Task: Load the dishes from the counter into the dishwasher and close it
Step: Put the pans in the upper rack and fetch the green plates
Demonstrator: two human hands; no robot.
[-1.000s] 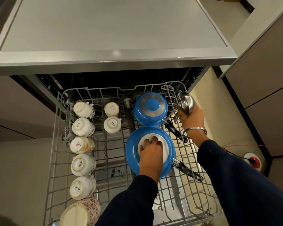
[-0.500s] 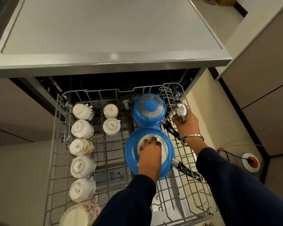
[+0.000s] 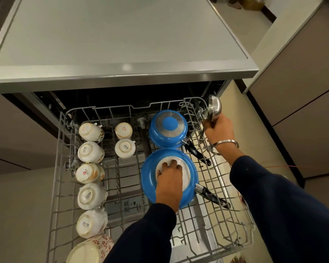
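At the left of the frame, a column of upturned cups point(image 3: 90, 174) sits in the pulled-out rack point(image 3: 59, 168). At center, the left hand point(image 3: 169, 179) presses spread fingers on the upturned blue pan point(image 3: 150, 179), just below a smaller blue pan point(image 3: 168, 129). At right, the right hand point(image 3: 219, 129) grips a steel ladle point(image 3: 214, 108) beside the rack's edge.

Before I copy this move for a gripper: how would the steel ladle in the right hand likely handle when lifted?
The steel ladle looks rigid, not floppy. Its polished bowl probably feels slippery and bowl-heavy, so it may swing. The right hand grips just below the bowl, which likely limits that.
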